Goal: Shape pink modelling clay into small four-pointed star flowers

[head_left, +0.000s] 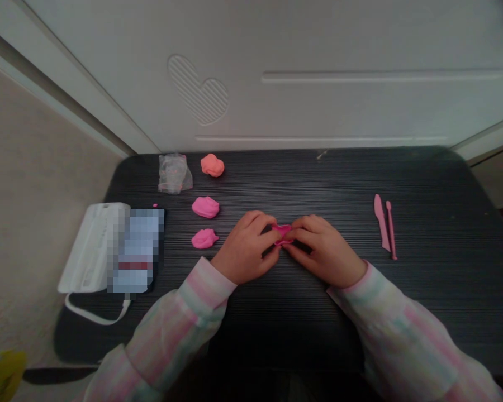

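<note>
Between my fingertips, over the middle of the dark table, is a small piece of bright pink modelling clay (pixel 282 228), shaped with a raised, thin edge. My left hand (pixel 248 245) pinches its left side, and my right hand (pixel 324 248) pinches its right side. Fingers cover part of the clay. Left of my left hand lie two pink clay lumps (pixel 205 207), one above the other. An orange clay lump (pixel 212 165) sits farther back in the same column.
A clear plastic bag (pixel 175 173) lies at the back left. A phone (pixel 138 251) rests against a white power bank (pixel 94 248), joined by a white cable (pixel 96 319). To the right lie a pink clay knife (pixel 381 221) and a thin pink stick tool (pixel 391 230). A white panel (pixel 318 106) stands behind the table (pixel 436 312).
</note>
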`<state>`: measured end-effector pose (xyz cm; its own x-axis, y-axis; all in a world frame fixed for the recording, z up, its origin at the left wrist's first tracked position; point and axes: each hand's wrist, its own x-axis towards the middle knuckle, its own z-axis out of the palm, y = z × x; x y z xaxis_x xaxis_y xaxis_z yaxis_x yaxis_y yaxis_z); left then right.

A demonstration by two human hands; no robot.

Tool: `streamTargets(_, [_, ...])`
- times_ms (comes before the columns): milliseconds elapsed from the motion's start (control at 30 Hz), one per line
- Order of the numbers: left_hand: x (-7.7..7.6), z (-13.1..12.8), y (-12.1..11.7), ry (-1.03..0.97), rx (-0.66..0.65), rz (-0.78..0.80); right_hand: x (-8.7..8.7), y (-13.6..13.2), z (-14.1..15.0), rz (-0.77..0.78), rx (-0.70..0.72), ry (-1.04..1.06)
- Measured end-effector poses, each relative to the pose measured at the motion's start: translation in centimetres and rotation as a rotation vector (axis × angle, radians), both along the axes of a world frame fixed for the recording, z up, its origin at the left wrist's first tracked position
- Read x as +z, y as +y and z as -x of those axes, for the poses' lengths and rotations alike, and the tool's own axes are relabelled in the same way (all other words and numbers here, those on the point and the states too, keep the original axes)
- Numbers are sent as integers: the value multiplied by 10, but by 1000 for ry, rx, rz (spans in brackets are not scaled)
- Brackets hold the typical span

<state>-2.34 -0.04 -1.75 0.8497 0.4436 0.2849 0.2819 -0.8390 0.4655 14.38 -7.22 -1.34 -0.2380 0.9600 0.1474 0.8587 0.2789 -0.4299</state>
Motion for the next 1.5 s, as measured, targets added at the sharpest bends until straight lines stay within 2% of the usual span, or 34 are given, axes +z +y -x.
streamTargets(233, [0, -1, 0, -15, 40, 22, 2, -1, 3, -1, -20, 17])
streamTargets(400, [-2, -2, 0, 47, 14, 18, 1, -1, 5, -7, -42, 3])
streamTargets(833, [-4, -3, 0, 16, 24, 27, -1, -1, 14, -78, -128, -117])
streamTargets(1033, [-4, -3, 0, 10, 34, 42, 0, -1, 17, -77, -174, -101])
streamTargets(1267, [-2, -1, 2, -34, 55, 104, 5, -4, 6, -21, -78, 110])
streamTargets(1500, [0, 0, 4, -10, 29, 138, 2, -3, 2, -4, -30, 73])
